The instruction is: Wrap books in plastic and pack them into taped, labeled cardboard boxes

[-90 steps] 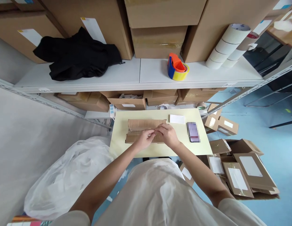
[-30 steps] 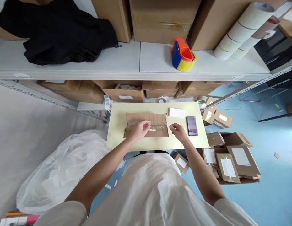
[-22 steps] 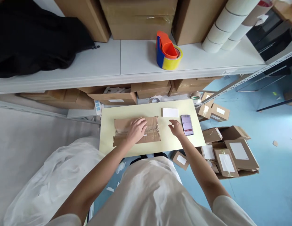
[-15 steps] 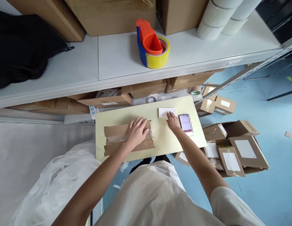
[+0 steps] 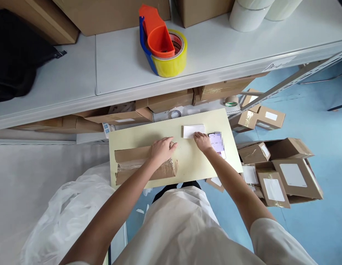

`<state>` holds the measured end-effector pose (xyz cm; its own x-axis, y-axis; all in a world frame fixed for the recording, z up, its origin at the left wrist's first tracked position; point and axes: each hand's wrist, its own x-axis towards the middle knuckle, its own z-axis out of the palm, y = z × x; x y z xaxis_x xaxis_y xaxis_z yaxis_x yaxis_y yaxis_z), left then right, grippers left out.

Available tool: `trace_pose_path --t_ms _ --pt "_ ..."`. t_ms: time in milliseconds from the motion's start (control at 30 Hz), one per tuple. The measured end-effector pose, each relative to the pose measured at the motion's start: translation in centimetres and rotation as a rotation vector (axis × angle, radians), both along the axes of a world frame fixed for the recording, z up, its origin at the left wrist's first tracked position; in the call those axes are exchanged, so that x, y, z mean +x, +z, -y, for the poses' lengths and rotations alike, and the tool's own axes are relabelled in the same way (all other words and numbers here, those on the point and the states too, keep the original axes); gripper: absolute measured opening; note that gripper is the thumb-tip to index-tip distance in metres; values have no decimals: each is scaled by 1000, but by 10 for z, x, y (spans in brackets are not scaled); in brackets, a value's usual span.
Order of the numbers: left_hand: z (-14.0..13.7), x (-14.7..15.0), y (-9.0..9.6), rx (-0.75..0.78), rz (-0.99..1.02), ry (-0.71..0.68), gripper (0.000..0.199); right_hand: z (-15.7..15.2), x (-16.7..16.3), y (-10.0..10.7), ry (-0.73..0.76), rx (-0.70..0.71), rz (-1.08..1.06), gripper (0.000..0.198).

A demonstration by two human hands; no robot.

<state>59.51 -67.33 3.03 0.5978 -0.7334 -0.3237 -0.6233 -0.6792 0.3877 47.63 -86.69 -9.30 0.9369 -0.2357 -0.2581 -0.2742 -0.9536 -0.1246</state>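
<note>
A flattened piece of brown cardboard [image 5: 135, 159], with clear tape across it, lies on the left of a pale yellow board [image 5: 184, 162]. My left hand [image 5: 162, 150] rests over its upper right part, thumb apart from the fingers and nothing held. Farther right is a small stack of white paper [image 5: 189, 131]. My right hand [image 5: 202, 141] has its fingers bent together at the stack's lower right corner; the fingertips are partly hidden. Just right of that hand lies a phone [image 5: 216, 142] with a lit screen, close to my wrist.
A shelf [image 5: 118, 70] crosses in front, bearing a tape dispenser [image 5: 162, 44], white rolls [image 5: 248, 16] and a black cloth item [image 5: 16, 55]. Right of the board, an open carton [image 5: 295, 147] holds several small boxes. White plastic sheeting [image 5: 68, 209] bulges at the left.
My left hand has gone from lying flat to bent, and the cardboard's right end has shifted and lifted slightly. My right fingers have curled in at the stack's lower corner. The view has shifted.
</note>
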Motion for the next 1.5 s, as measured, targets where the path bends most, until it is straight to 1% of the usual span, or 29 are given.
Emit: trace_pose_path --t_ms 100,200,367,567,633,733,800,833,900,933,967,1000,1033,1067,1100,1133,1167,1200,1267,1333,1367,1400,1433,1500 --pt "10 -5 1 32 16 -27 41 0 4 1 29 -22 -13 39" --pt "13 -7 2 68 36 -43 40 2 8 5 51 -36 -20 35" --pt "13 -6 4 108 48 -29 40 11 10 11 106 -41 14 31" --pt "20 -1 3 142 17 -7 42 12 8 20 126 -55 58 30" --pt "27 2 -1 119 7 -13 41 10 7 26 116 -80 127 32" --pt "45 3 -10 28 18 -97 42 3 4 38 110 -98 333 35" --pt "60 1 -15 -41 47 -169 39 -3 2 44 104 -54 442 35" --pt "66 0 -17 -71 60 -192 33 -6 1 47 97 -14 474 35" --pt "76 -2 -19 -132 69 -186 23 -11 -2 50 53 79 516 32" --pt "79 -2 -20 -168 61 -155 23 -13 -2 51 -2 118 540 28" --pt "81 -1 -21 -214 46 -106 23 -13 -3 52 -86 145 572 23" --pt "81 0 -22 -274 19 -36 21 -13 -3 53 -191 158 610 23" --pt "80 2 -23 -343 -27 48 19 -11 -3 54 -303 167 652 32" --pt "78 5 -25 -417 -98 138 16 -9 -2 55 -398 184 692 45" --pt "76 7 -27 -493 -194 225 15 -6 0 55 -455 220 722 59" --pt "74 10 -30 -563 -310 300 15 -3 3 55 -470 277 735 69" --pt "72 12 -32 -623 -435 357 15 0 6 54 -455 348 730 74" --pt "69 14 -34 -671 -556 403 15 3 10 53 -424 423 709 73" --pt "65 17 -36 -726 -767 477 19 8 18 49 -373 540 636 67" --pt "60 20 -36 -720 -902 547 26 13 26 46 -359 600 558 56" --pt "57 22 -34 -709 -917 575 29 16 29 45 -357 618 527 49" --pt "54 25 -31 -705 -873 601 32 18 32 44 -358 628 505 43" --pt "50 27 -27 -714 -760 622 38 19 34 44 -359 630 489 38" --pt "43 29 -17 -739 -374 621 56 20 36 46 -357 613 472 34"
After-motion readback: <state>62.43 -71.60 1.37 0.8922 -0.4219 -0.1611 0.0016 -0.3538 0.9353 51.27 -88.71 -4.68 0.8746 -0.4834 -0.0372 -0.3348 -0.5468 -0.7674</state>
